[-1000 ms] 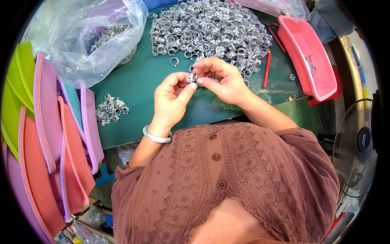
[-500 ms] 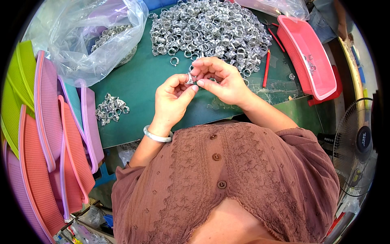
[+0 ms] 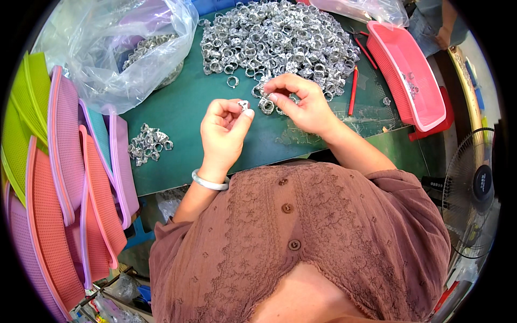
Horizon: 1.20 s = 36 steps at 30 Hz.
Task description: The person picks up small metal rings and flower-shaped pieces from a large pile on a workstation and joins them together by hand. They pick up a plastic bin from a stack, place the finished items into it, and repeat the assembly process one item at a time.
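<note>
On the green table (image 3: 177,116), seen from the head camera, the left hand (image 3: 225,132) is curled nearly closed, its thumb and forefinger pinching a small silver ring (image 3: 244,104) at the fingertips. The right hand (image 3: 301,102) is half closed just beside the big heap of rings (image 3: 280,35); its fingers touch a loose ring (image 3: 267,106) at the heap's near edge, though I cannot tell whether that ring is actually gripped or only touched. A small pile of rings (image 3: 148,144) lies to the left, near the stacked baskets (image 3: 59,177). A clear bag (image 3: 116,48) with more rings sits at the back left, a pink tray (image 3: 406,75) and a red pencil (image 3: 353,91) to the right.

To do this well, the pinch should probably stay light and at the very tips, so the ring can be turned and looked over, while the other hand takes one ring cleanly from the edge without dragging others along.

Half a second ago both hands were together, working one ring between them; now they are apart, the left keeping the ring and the right down at the heap.
</note>
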Tool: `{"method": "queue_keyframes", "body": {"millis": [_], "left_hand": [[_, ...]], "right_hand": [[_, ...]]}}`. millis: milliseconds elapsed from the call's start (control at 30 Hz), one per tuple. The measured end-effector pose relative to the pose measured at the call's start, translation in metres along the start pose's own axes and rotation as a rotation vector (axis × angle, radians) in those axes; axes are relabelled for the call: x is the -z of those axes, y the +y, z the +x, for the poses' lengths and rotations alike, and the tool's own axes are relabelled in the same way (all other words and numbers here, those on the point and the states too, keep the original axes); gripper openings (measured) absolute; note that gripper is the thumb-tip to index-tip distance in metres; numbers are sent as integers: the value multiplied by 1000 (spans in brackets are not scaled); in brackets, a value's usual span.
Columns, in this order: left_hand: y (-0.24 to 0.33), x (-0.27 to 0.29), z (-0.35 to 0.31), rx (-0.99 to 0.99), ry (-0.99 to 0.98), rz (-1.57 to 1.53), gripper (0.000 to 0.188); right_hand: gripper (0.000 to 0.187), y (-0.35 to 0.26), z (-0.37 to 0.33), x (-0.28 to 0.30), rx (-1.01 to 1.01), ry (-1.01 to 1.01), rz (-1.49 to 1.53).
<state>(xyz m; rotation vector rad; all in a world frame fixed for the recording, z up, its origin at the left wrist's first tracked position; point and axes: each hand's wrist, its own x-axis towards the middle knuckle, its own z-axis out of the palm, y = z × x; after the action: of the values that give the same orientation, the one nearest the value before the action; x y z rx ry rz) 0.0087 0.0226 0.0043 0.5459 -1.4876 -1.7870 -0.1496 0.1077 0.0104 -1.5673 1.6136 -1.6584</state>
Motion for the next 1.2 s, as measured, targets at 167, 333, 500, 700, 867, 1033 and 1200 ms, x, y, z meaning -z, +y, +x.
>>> {"method": "queue_keyframes", "body": {"millis": [167, 333, 500, 700, 867, 1033, 1200], "left_hand": [[11, 5, 3, 265, 15, -312, 26], [8, 9, 4, 397, -12, -295, 16], [6, 8, 3, 400, -54, -88, 14], [2, 5, 5, 435, -108, 16, 15], [2, 3, 5, 419, -115, 63, 16], [10, -6, 6, 436, -133, -21, 16], [12, -12, 6, 365, -152, -98, 13]], "right_hand": [[19, 3, 7, 10, 150, -80, -471], [23, 0, 4, 5, 241, -286, -830], [18, 4, 3, 3, 219, -254, -784], [13, 10, 8, 6, 211, -224, -626], [10, 10, 6, 8, 33, -199, -499], [14, -1, 11, 3, -431, -43, 459], [19, -5, 8, -3, -537, -45, 572]]}}
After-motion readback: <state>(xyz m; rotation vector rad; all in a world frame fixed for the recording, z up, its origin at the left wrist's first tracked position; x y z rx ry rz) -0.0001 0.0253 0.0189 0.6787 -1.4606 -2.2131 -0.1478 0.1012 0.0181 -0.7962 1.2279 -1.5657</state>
